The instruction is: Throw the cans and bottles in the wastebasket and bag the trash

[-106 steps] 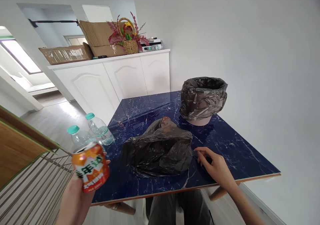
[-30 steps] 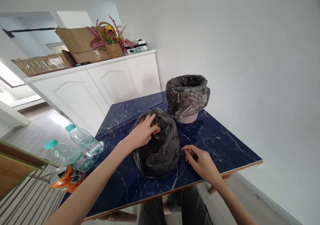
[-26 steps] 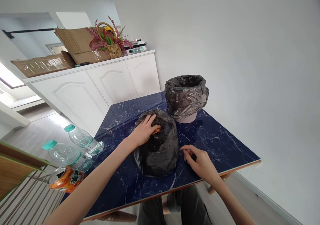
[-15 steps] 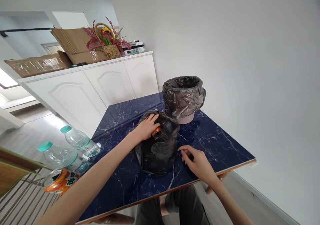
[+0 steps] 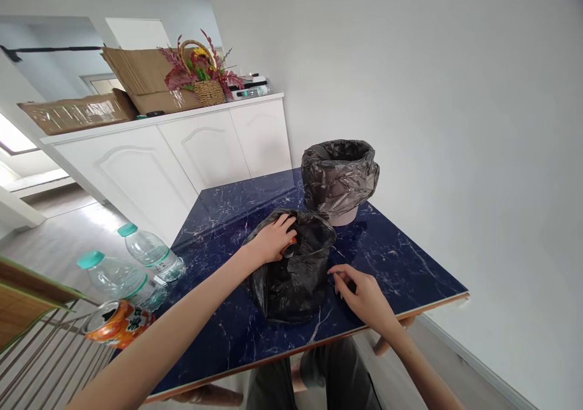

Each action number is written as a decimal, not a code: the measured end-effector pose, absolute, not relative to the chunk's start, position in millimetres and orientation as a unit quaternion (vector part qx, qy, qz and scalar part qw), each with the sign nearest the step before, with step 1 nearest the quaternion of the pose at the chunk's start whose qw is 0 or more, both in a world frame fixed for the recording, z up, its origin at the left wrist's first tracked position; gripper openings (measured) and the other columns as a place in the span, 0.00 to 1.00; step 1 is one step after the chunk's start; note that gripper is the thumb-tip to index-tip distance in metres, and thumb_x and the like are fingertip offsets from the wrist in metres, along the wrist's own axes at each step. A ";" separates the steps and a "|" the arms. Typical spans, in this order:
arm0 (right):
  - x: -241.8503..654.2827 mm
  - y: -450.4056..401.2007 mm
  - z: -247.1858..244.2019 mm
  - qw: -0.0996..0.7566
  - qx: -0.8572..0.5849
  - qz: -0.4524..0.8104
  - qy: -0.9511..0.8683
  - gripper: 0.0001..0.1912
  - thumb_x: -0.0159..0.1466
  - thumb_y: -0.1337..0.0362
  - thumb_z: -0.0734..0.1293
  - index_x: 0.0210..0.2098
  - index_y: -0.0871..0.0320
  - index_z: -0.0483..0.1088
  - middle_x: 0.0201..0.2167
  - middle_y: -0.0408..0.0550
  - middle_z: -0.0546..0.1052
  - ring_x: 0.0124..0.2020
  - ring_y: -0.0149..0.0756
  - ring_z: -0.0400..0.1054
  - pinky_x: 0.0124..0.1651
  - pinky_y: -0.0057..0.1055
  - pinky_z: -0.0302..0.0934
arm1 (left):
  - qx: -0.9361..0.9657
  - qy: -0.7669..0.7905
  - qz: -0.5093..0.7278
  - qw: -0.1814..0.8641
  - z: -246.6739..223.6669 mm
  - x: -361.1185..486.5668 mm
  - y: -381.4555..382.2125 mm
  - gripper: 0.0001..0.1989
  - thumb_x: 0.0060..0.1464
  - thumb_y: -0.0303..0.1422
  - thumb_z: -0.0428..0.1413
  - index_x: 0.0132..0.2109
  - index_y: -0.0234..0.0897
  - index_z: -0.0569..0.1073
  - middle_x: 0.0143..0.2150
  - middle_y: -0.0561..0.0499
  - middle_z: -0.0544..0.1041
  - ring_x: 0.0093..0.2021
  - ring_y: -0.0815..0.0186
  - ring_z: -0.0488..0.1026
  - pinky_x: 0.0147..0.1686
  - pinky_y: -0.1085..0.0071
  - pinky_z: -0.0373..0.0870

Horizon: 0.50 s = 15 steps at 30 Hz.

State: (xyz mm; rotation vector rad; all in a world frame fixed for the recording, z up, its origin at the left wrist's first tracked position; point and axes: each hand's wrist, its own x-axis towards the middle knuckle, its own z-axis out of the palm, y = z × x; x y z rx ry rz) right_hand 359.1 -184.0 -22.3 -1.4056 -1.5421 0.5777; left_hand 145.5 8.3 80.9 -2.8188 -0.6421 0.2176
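Note:
My left hand [image 5: 274, 239] is closed around an orange can [image 5: 289, 249] in the mouth of a black plastic bag [image 5: 296, 288], which lies on the dark blue marbled table [image 5: 387, 258]. Only part of the can shows past my fingers. My right hand [image 5: 359, 290] is just right of the bag, low over the table, its thumb and fingertips close together at the bag's edge. Whether they pinch any plastic is too small to tell. Behind the bag stands a bin lined with another black bag [image 5: 339, 182].
Two clear bottles with teal caps [image 5: 148, 249] [image 5: 116, 276] and another orange can [image 5: 121, 324] stand at the table's left side, near a wire rack [image 5: 59, 355]. Beyond is a white cabinet [image 5: 204, 140] with cardboard boxes [image 5: 82, 111] and a flower basket [image 5: 208, 93].
The view has shifted slightly. My left hand and the can have moved a little lower within the black bag, whose opening has changed shape. My right hand keeps nearly the same pose.

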 end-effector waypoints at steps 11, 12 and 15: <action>359.1 -184.5 -25.1 0.468 -0.572 0.249 -0.626 0.14 0.76 0.55 0.60 0.49 0.53 0.75 0.28 0.43 0.78 0.28 0.37 0.73 0.30 0.30 0.60 | -0.936 -0.288 -0.064 -0.191 205.2 101.0 -44.1 0.29 0.57 0.53 0.66 0.59 0.44 0.81 0.55 0.46 0.84 0.52 0.52 0.82 0.49 0.63 0.79; 359.2 -184.5 -25.5 0.467 -0.571 0.249 -0.628 0.14 0.76 0.55 0.60 0.49 0.53 0.75 0.28 0.43 0.78 0.28 0.37 0.73 0.31 0.30 0.61 | -0.924 -0.297 -0.093 -0.222 214.3 93.0 -51.2 0.29 0.56 0.53 0.66 0.59 0.44 0.82 0.56 0.47 0.84 0.52 0.52 0.83 0.48 0.63 0.79; 359.3 -184.7 -27.0 0.462 -0.574 0.250 -0.628 0.15 0.76 0.55 0.60 0.51 0.53 0.75 0.29 0.43 0.78 0.30 0.38 0.74 0.33 0.31 0.61 | -0.871 -0.371 -0.180 -0.267 230.8 65.3 -66.2 0.32 0.51 0.55 0.67 0.57 0.42 0.82 0.54 0.45 0.85 0.49 0.50 0.83 0.46 0.61 0.81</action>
